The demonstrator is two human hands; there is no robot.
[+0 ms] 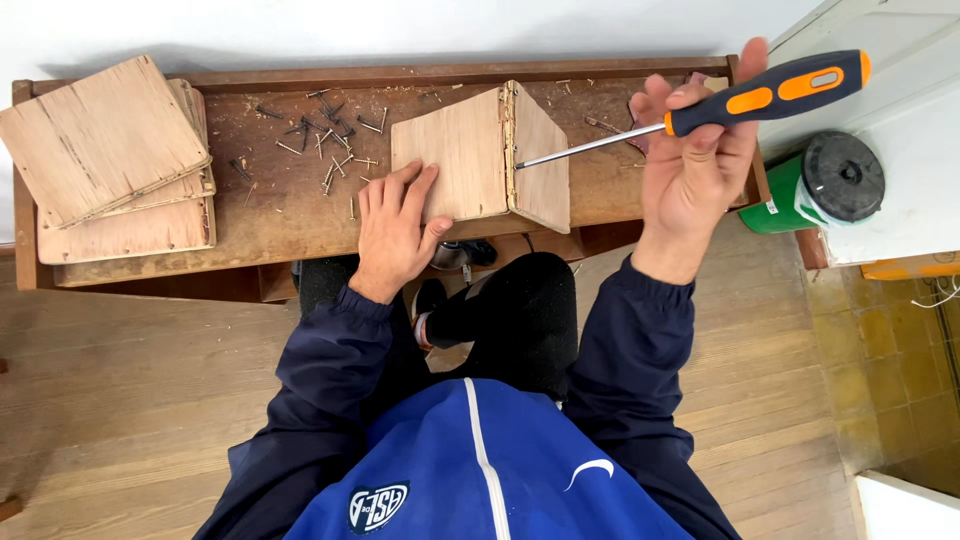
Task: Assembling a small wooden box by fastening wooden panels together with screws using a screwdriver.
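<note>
A joined pair of pale plywood boards (pixel 480 155) is pressed flat onto the worn brown wooden desk (pixel 280 215) by the left hand (pixel 395 230). An orange-and-black-handled screwdriver (pixel 700 108) is held in the grip of the right hand (pixel 695 160), its tip at the joint. Loose dark screws (pixel 325 140) are scattered left of the boards, and stacked square plywood panels (pixel 110 160) lie at the far left.

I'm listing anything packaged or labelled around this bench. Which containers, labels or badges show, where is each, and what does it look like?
Green container: right of the bench, lying on its side; round black lid, white label strip on the body.
Round badge: lower front of the blue jacket; white outline on dark blue.
White curved mark: jacket front, right of the zip.
No screens or signs.
</note>
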